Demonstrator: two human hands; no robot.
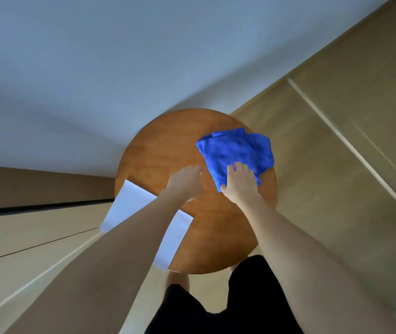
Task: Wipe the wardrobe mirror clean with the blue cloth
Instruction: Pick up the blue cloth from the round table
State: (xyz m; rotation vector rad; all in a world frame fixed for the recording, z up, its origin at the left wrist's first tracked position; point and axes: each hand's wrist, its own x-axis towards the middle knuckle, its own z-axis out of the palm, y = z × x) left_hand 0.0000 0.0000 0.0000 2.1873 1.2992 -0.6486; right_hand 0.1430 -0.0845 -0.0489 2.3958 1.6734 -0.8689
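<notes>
While lying crumpled on round wooden tabletop (158, 145), blue cloth (235, 153) under right hand (239, 186), grip spread flat; left hand (185, 183) blurred, grip unclear; white paper (129, 201) beneath forearm.

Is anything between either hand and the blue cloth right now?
Nothing visible. The right hand already rests on the cloth on the round table; the left hand hovers beside it over bare wood.

Looking down, I see a round wooden table (158, 150) with the blue cloth (236, 150) bunched near its right edge. My right hand (239, 183) rests on the cloth's near corner, fingers spread. My left hand (186, 183) hovers just beside it, blurred, above a white sheet of paper (129, 203).
</notes>
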